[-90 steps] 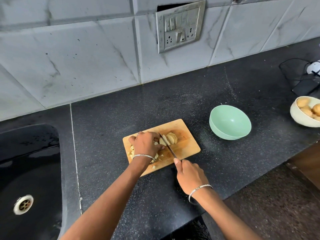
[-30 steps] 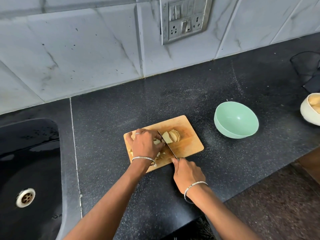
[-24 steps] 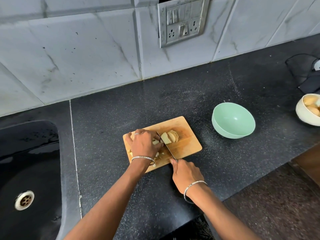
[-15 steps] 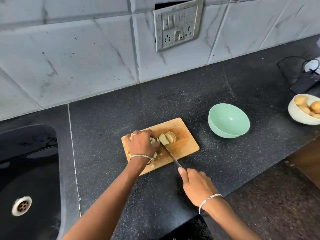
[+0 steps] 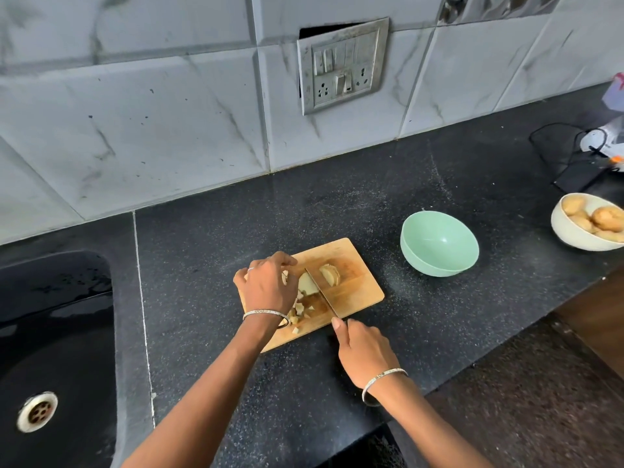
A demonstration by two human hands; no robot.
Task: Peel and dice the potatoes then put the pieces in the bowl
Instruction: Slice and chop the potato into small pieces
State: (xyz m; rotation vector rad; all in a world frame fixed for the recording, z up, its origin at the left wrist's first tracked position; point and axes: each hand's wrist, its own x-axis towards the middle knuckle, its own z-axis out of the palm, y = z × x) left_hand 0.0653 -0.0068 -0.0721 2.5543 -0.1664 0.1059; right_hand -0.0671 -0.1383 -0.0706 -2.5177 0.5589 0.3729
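So this is mid-dice, nowhere near finished. The cutting board [image 5: 358, 288] sits on the black worktop [image 5: 236, 231], and everything that matters is on it or near it. The left hand [image 5: 266, 285] is at the board's left end, fingers curled down over a pale potato chunk [image 5: 308, 284] to pin it. The right hand [image 5: 366, 349] is just off the board's near edge, wrapped round the handle of a knife [image 5: 322, 292] with the forefinger laid out toward the blade. The blade runs across the middle of the board, right against the chunk.

Progress-wise, this potato looks peeled already. There's a little pile of diced bits [image 5: 299, 312] at the board's near left corner, and a few slices [image 5: 330, 274] on the far side of the blade that I'd guess need chopping down too.

The green bowl [image 5: 435, 261], off to the right of the board, has nothing in it, so no pieces have gone over yet. Further right of the board, a white bowl [image 5: 567, 233] holds whole potatoes [image 5: 604, 217]. If those are part of the job, most of it is ahead.
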